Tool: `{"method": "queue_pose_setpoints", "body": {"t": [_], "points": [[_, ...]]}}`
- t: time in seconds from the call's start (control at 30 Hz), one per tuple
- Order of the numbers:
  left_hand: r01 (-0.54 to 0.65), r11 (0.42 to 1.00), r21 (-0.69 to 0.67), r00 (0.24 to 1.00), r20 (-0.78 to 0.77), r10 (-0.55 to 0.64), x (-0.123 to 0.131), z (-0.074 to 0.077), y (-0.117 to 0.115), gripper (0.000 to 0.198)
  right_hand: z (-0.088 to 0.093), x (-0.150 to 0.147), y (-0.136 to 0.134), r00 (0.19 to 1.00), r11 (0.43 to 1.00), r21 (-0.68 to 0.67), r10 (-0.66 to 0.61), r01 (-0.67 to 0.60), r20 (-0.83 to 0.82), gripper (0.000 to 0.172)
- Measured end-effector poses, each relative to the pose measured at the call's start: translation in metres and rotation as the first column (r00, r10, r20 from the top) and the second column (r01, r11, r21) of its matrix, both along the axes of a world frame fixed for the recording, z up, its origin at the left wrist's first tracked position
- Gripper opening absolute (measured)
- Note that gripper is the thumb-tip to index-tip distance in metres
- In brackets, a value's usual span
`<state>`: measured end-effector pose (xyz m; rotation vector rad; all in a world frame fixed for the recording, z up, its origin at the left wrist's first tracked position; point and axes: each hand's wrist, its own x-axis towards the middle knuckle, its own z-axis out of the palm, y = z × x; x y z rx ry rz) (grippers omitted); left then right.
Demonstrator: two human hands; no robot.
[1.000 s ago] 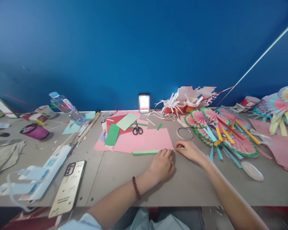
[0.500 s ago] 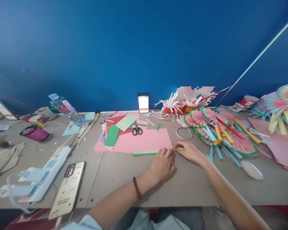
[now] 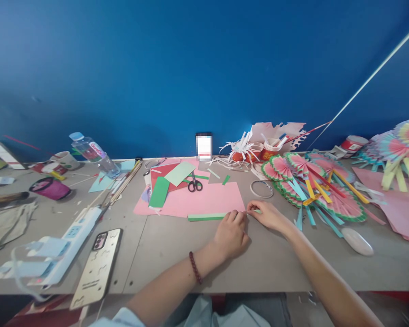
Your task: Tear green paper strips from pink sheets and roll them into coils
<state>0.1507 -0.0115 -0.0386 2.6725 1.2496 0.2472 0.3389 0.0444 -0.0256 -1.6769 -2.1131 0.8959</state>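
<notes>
A long strip of paper (image 3: 206, 217), pale green with a darker green edge, lies along the front edge of the pink paper sheet (image 3: 211, 200). My left hand (image 3: 231, 234) rests over the strip's right part, fingers curled down onto it. Just to the right, my right hand (image 3: 264, 214) is closed in a pinch, with a bit of green showing by its fingers. The fingertips of both hands almost meet, and what lies between them is mostly hidden. Black-handled scissors (image 3: 195, 185) lie on the pink sheet beside a green paper piece (image 3: 159, 192).
Pleated paper fans (image 3: 341, 200) and a white oval object (image 3: 357, 241) lie to the right. A tape ring (image 3: 261, 189) sits beyond my right hand. On the left are a phone (image 3: 97, 268), a power strip (image 3: 73, 240) and a tilted water bottle (image 3: 95, 154).
Almost nothing differs. Both hands stay at the strip, and the right fingertips have shifted very slightly. At the far left, a brown stick-like object reaches further into view.
</notes>
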Motion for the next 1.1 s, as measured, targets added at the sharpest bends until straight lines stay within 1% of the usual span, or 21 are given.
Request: {"method": "queue_pose_setpoints", "body": {"t": [0.1, 0.2, 0.3, 0.53, 0.67, 0.8, 0.93, 1.1], "points": [[-0.015, 1.000, -0.016, 0.999, 0.033, 0.015, -0.002, -0.002, -0.001, 0.048, 0.000, 0.000, 0.000, 1.000, 1.000, 0.002, -0.012, 0.012, -0.004, 0.014], [-0.015, 1.000, -0.017, 1.000, 0.024, 0.016, -0.003, -0.002, -0.002, 0.046, 0.001, 0.001, 0.000, 1.000, 1.000, 0.001, -0.016, 0.016, -0.010, 0.014], [-0.006, 1.000, -0.012, 1.000, 0.001, 0.006, -0.002, 0.001, -0.002, 0.042, 0.002, 0.001, 0.000, 1.000, 1.000, -0.008, -0.003, 0.003, -0.009, 0.014], [-0.004, 1.000, -0.003, 0.999, -0.041, 0.004, 0.001, 0.008, -0.002, 0.040, 0.005, 0.002, -0.002, 0.999, 1.000, -0.025, 0.016, -0.017, -0.030, 0.012], [0.004, 1.000, 0.017, 0.999, -0.051, -0.004, 0.000, 0.007, -0.002, 0.040, 0.006, 0.004, -0.002, 0.998, 0.998, -0.063, 0.025, -0.029, -0.066, 0.012], [0.007, 1.000, 0.028, 0.998, -0.055, -0.006, 0.000, 0.002, -0.002, 0.044, 0.004, 0.009, -0.001, 0.990, 0.995, -0.096, 0.014, -0.028, -0.138, 0.016], [0.007, 1.000, 0.021, 1.000, -0.005, -0.006, 0.000, -0.003, -0.003, 0.050, 0.002, 0.015, 0.003, 0.963, 0.991, -0.135, -0.038, 0.001, -0.268, 0.026], [-0.002, 1.000, -0.002, 0.996, 0.089, 0.003, -0.003, -0.008, -0.002, 0.054, 0.004, 0.015, 0.005, 0.909, 0.960, -0.258, -0.203, 0.111, -0.364, 0.039]]}}
